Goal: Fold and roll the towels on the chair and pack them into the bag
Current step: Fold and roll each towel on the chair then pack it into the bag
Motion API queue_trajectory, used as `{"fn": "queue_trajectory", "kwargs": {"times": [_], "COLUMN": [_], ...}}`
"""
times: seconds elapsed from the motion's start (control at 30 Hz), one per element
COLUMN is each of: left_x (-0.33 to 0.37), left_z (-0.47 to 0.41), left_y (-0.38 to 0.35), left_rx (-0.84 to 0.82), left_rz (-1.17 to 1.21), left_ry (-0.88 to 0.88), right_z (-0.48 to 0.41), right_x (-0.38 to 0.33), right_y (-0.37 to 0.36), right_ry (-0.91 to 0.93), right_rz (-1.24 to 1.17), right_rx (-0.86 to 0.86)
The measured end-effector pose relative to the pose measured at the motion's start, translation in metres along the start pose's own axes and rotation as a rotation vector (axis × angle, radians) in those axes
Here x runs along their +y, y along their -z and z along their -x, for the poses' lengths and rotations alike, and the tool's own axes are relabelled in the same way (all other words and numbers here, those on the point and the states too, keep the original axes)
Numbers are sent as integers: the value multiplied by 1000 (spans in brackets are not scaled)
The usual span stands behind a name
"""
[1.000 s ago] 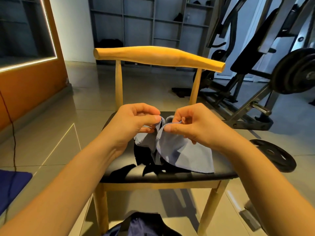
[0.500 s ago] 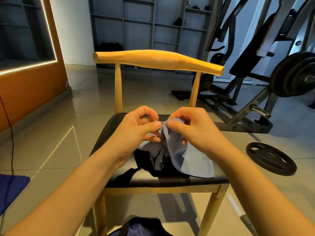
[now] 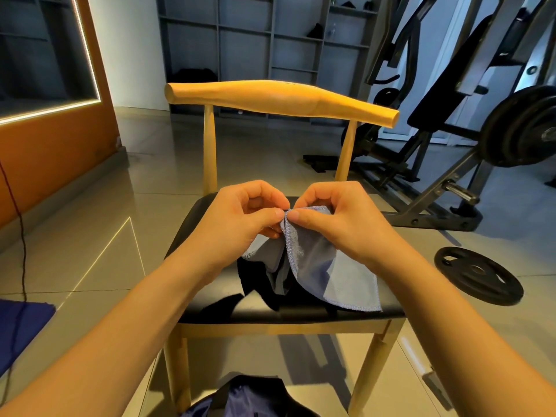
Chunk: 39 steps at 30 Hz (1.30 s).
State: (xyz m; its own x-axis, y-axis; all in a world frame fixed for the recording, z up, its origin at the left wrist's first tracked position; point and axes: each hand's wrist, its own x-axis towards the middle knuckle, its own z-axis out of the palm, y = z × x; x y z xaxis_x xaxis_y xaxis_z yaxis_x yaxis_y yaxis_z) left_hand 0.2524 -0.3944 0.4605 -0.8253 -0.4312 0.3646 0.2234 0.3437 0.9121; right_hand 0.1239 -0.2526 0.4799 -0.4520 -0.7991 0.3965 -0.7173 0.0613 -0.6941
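Observation:
A light blue towel [image 3: 328,272] with a stitched hem hangs over the black seat of a wooden chair [image 3: 210,293]. My left hand [image 3: 240,218] and my right hand [image 3: 337,221] pinch its top edge side by side, thumbs nearly touching, above the seat. The lower part of the towel drapes down to the seat's front right. A dark cloth [image 3: 258,287] lies crumpled under it on the seat. The top of a dark blue bag [image 3: 249,398] shows on the floor below the chair's front edge.
A weight plate [image 3: 478,275] lies on the tiled floor to the right, with a weight bench and loaded bar [image 3: 517,127] behind it. An orange wall with a lit strip stands at left, a cable [image 3: 21,236] and a blue mat [image 3: 18,326] on the floor there.
Both hands have worked along the towel's hem and now pinch it closer together at one point. The towel hangs a little straighter. The view has shifted slightly.

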Motion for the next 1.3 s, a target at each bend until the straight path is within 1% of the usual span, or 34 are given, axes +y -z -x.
{"fn": "queue_trajectory", "kwargs": {"times": [0.13, 0.2, 0.27, 0.33, 0.43, 0.5, 0.57, 0.67, 0.8, 0.87, 0.9, 0.97, 1.07, 1.3], "left_x": [5, 6, 6, 5, 1, -3, -11, -26, -43, -52, -58, -69, -83, -100], "left_z": [0, 1, 1, 1, -1, -2, -5, -10, -16, -20, -22, -26, -29, -46], "left_y": [5, 6, 5, 3, -1, -7, -14, -25, -34, -35, -34, -33, -37, -54], "left_rx": [-70, -91, -89, -57, 56, 99, 100, 104, 125, 150, 159, 162, 118, 113], "left_rz": [-213, -277, -335, -350, -273, -228, -203, -228, -383, -468, -515, -622, -737, -775], "left_ry": [-144, -179, -198, -206, -179, -155, -121, -106, -119, -113, -106, -77, -12, 22], "right_z": [0, -1, -1, -1, -3, -6, -11, -21, -34, -37, -37, -35, -27, -21], "right_x": [-2, 0, 1, 2, 4, 4, 2, 3, 25, 45, 55, 75, 96, 119], "right_y": [-2, -4, -5, -5, -5, -2, 3, 18, 45, 59, 65, 73, 76, 83], "right_ry": [35, 51, 52, 54, 48, 36, 17, -93, -267, -327, -351, -386, -420, -396], "right_rz": [23, 53, 84, 114, 186, 203, 145, -54, -321, -481, -516, -520, -525, -567], "right_rx": [-13, 14, 1, -24, -21, -11, 30, 131, 251, 317, 342, 360, 353, 313]}}
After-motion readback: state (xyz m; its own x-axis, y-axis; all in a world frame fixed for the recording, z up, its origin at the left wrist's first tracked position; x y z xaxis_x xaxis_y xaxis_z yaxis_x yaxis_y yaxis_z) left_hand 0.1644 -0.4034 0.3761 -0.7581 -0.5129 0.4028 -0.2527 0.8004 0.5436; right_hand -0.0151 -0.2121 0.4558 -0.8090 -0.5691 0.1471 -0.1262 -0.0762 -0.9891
